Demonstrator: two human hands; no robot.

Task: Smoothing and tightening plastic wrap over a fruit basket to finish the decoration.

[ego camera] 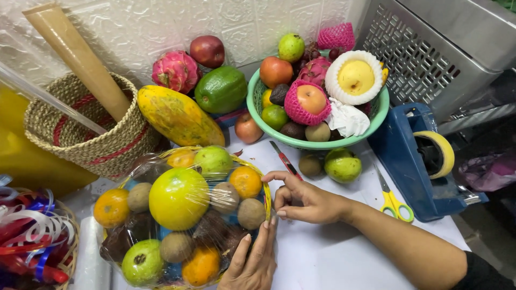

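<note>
On wrapped fruit basket (183, 215), two hands, perhaps four oranges (245, 181).

Glossy clear plastic film (183, 209) wraps the fruit; the woven basket (80, 134) looks rough and matt, the green plastic bowl (322, 144) smooth.

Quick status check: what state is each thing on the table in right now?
Fruit basket: full, covered in clear film.
Left hand: flat on the film at the basket's edge.
Right hand: pinching the film at the rim.
Green bowl: heaped with fruit.
Scissors: closed, lying flat.
Tape dispenser: loaded with a roll.
Woven basket: holding a paper roll.
</note>
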